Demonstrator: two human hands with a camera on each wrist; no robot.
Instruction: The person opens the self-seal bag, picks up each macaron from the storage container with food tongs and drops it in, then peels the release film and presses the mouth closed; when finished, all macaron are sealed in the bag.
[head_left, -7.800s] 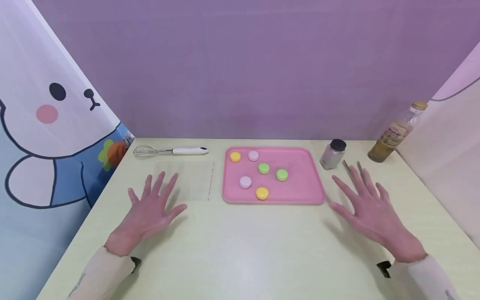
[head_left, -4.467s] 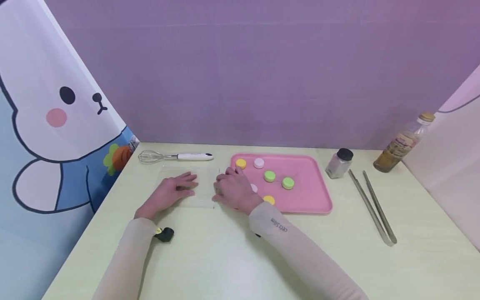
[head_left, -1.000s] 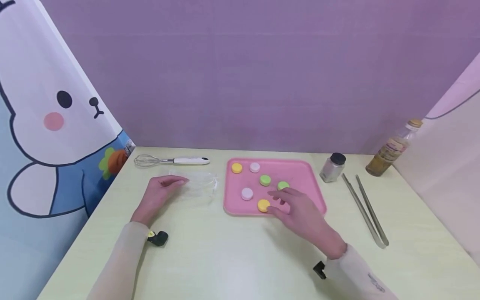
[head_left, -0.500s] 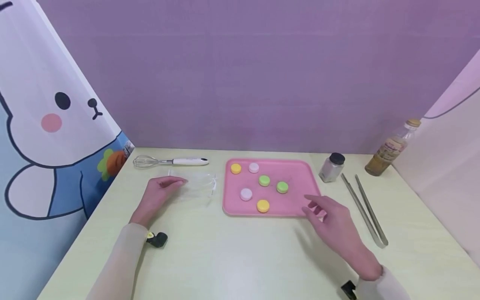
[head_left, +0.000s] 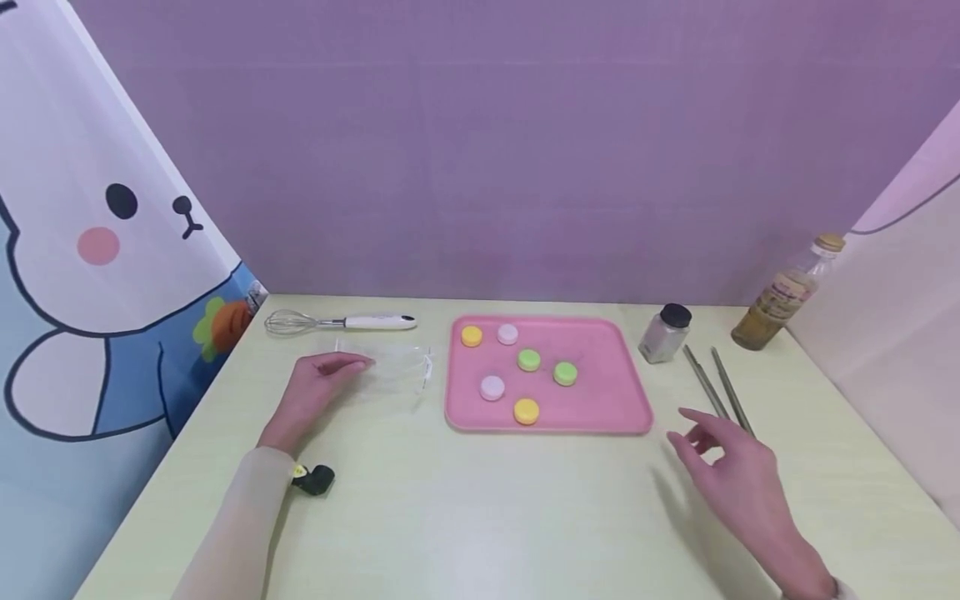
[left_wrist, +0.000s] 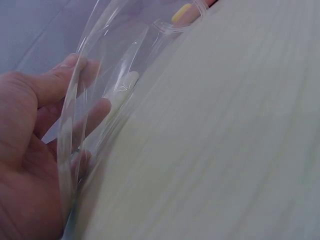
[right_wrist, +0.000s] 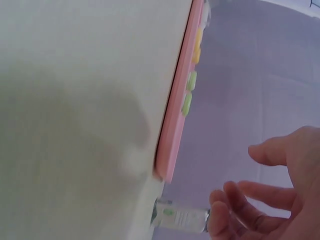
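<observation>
Left hand (head_left: 313, 396) pinches the edge of a clear bag (head_left: 397, 367) on the tabletop (head_left: 480, 508), the film standing parted in the left wrist view. Right hand (head_left: 738, 479) grasps nothing, its fingers loosely curved over the metal tongs (head_left: 732, 390); whether it touches them cannot be told. Six macaron-shaped pieces (head_left: 528, 360), two each of yellow, lilac and green, all lie on the pink tray (head_left: 600, 404) between the hands. Work looks early, then: the bag is parted and held, none of the pieces shows inside it, and handling them appears left to do. Jar (head_left: 662, 340) and bottle (head_left: 777, 304) at the right carry labels, both too small or blurred to read
</observation>
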